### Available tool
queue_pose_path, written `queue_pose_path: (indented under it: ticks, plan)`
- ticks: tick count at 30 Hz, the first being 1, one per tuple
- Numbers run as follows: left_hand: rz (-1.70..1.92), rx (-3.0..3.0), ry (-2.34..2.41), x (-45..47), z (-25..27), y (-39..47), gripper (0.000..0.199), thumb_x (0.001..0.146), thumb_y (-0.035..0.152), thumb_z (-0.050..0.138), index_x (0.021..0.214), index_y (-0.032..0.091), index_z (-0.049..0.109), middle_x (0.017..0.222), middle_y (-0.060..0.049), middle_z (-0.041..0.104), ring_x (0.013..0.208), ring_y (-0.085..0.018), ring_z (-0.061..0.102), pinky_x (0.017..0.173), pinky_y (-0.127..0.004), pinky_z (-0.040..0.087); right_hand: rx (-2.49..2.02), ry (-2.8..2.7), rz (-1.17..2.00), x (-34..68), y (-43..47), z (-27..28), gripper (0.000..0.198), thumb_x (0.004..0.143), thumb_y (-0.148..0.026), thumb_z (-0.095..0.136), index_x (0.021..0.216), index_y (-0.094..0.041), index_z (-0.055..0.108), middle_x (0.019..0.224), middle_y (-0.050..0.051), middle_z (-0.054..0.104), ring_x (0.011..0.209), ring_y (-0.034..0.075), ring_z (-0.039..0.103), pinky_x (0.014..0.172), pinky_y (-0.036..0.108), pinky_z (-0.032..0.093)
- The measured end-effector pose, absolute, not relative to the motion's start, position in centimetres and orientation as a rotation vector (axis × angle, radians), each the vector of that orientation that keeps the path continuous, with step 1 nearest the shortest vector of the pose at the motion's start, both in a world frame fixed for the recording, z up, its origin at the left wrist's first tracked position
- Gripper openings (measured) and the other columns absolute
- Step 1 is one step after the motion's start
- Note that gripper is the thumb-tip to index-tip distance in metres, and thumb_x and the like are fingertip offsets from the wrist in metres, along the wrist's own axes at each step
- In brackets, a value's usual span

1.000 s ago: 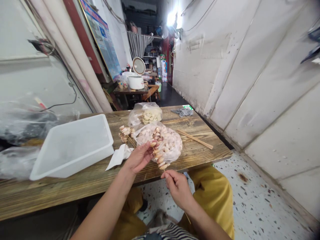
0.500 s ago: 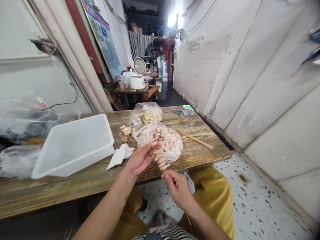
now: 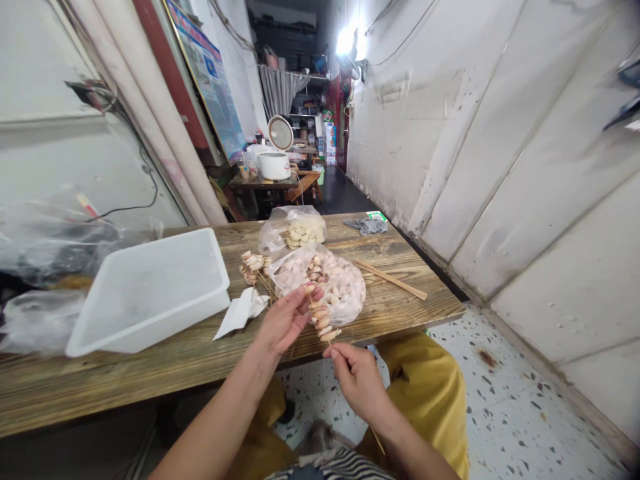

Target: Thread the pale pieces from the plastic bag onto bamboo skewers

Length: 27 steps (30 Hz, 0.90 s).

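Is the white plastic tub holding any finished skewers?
No, the white plastic tub looks bare inside; finished skewers lie on the table beside it.

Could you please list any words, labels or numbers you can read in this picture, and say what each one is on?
No text can be read.
Wall poster: has print, too blurred to read.
Small green-and-white packet at the far edge of the wooden table: marking too small to read.
Boxes down the corridor: too far to read.

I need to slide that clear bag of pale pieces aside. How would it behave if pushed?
The bag is thin, crinkled film bulging with loose pieces, so it would likely sag and deform rather than slide as one. It looks full, so probably fairly heavy. Its mouth seems open near the left hand, so pieces might spill.
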<state>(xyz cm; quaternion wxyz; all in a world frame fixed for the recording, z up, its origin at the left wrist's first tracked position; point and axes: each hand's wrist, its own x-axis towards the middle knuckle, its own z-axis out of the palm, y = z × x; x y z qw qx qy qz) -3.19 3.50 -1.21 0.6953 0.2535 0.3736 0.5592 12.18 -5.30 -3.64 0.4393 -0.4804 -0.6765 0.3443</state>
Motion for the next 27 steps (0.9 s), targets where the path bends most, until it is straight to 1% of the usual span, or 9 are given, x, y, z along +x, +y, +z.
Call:
queue_pose_path:
  ticks: [4,10,13,17,22,27]
  plan:
    - [1.255,0.528,0.814,-2.96,-1.43,3.44,0.021,0.077,0.028,0.063,0.091,0.012,0.065,0.089,-0.01,0.07,0.091,-0.02,0.063,0.076,-0.034,0.054,-1.179,-1.693,0.848,12.39,-5.37,-3.44,0.027,0.089,-0.024,0.041,0.082,-0.016,0.066,0.063,0.002,0.06,0.057,0.013,0.053,0.047,0.019,0.035]
    - [1.287,0.492,0.783,-2.85,-1.48,3.37,0.017,0.081,0.025,0.058,0.088,0.012,0.066,0.091,-0.009,0.07,0.091,-0.02,0.063,0.081,-0.04,0.053,-1.208,-1.703,0.838,12.56,-5.48,-3.3,0.027,0.089,-0.024,0.041,0.083,-0.016,0.066,0.062,0.001,0.059,0.055,0.013,0.052,0.047,0.019,0.034]
    - [1.278,0.505,0.78,-2.87,-1.39,3.31,0.018,0.08,0.025,0.059,0.088,0.011,0.066,0.09,-0.01,0.07,0.088,-0.021,0.064,0.082,-0.043,0.052,-1.199,-1.702,0.849,12.58,-5.55,-3.19,0.027,0.089,-0.023,0.04,0.083,-0.016,0.066,0.063,0.002,0.06,0.055,0.013,0.053,0.048,0.02,0.034]
    - [1.278,0.533,0.792,-2.9,-1.39,3.22,0.018,0.079,0.025,0.061,0.088,0.011,0.067,0.086,-0.01,0.07,0.086,-0.02,0.064,0.081,-0.039,0.053,-1.2,-1.704,0.853,12.6,-5.6,-3.02,0.027,0.088,-0.021,0.041,0.083,-0.016,0.066,0.063,0.002,0.061,0.056,0.014,0.054,0.049,0.02,0.034]
    - [1.284,0.523,0.789,-2.88,-1.43,3.13,0.018,0.077,0.024,0.063,0.089,0.011,0.067,0.088,-0.01,0.07,0.086,-0.02,0.065,0.079,-0.038,0.054,-1.217,-1.721,0.826,12.65,-5.57,-2.9,0.026,0.088,-0.02,0.041,0.083,-0.016,0.066,0.065,0.002,0.062,0.058,0.014,0.055,0.052,0.021,0.035]
    - [1.304,0.528,0.803,-2.79,-1.31,3.11,0.017,0.079,0.022,0.061,0.091,0.011,0.066,0.087,-0.01,0.07,0.085,-0.019,0.065,0.077,-0.036,0.054,-1.232,-1.749,0.807,12.76,-5.48,-2.94,0.025,0.088,-0.019,0.042,0.083,-0.015,0.066,0.066,0.002,0.064,0.058,0.014,0.056,0.053,0.02,0.035]
